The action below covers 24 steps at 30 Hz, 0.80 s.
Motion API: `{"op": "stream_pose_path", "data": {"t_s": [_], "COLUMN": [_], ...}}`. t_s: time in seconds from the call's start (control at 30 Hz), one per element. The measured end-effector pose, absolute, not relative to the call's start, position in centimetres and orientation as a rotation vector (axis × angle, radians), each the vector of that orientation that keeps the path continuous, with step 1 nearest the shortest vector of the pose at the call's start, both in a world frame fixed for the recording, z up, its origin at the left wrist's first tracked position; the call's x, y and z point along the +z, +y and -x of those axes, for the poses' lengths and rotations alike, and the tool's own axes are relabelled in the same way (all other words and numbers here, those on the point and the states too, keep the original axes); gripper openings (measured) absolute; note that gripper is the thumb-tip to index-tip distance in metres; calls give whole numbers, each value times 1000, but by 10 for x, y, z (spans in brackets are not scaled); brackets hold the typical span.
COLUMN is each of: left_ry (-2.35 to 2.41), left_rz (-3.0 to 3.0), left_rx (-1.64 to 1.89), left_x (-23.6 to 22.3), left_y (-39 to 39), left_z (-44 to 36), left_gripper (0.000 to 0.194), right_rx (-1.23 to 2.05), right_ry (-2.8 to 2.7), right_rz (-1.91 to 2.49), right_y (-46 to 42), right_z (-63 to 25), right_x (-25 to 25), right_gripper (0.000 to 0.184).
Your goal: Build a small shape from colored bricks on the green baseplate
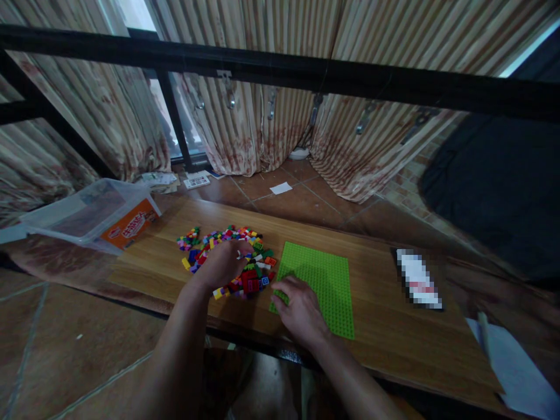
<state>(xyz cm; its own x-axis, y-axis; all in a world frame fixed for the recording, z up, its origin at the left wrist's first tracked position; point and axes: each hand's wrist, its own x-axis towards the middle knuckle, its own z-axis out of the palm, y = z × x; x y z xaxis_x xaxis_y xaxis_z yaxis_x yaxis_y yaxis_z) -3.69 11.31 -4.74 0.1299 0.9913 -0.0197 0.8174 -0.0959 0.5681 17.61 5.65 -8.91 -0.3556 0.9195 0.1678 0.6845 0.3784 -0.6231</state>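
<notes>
My left hand reaches over a pile of small coloured toy building bricks, its fingers bent inward. A small whitish spot shows by its fingertips, too small to name; the rest of the grip is hidden. A bright green studded baseplate lies flat to the right of the pile. Over the plate's left edge rests my right hand, fingers loosely curled, with a gap between thumb and forefinger and no brick visible in it. A smaller cluster of bricks sits at the pile's far left.
A clear plastic box with an orange label stands at the table's left end. On the right of the wooden table lies a blurred-out flat object. White paper is at the right end. A dark metal bar crosses beyond the table.
</notes>
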Motion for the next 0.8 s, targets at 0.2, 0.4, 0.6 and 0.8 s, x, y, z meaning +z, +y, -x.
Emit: {"op": "stream_pose_path", "data": {"t_s": [0.2,0.4,0.6,0.8], "left_ry": [1711,1639,1778,1857], "left_rz": [-2045,-2247,-2321,-2354], "left_rx": [481,443,300,234], "left_x": [-50,-52,-51,-55], "left_y": [113,110,107,108], "left_z": [31,15,1,0], "left_gripper": [34,31,25,23], "right_rx": [593,581,575,550], "right_ry": [-2131,-2142,-2136,-2153], "right_rz": [1384,1398,1385,1406], "right_y": [58,59,60,60], "right_z": [-178,-179,-181,-183], "right_x": [-90,-88,-88,-86], "right_gripper": [14,13,13,12]}}
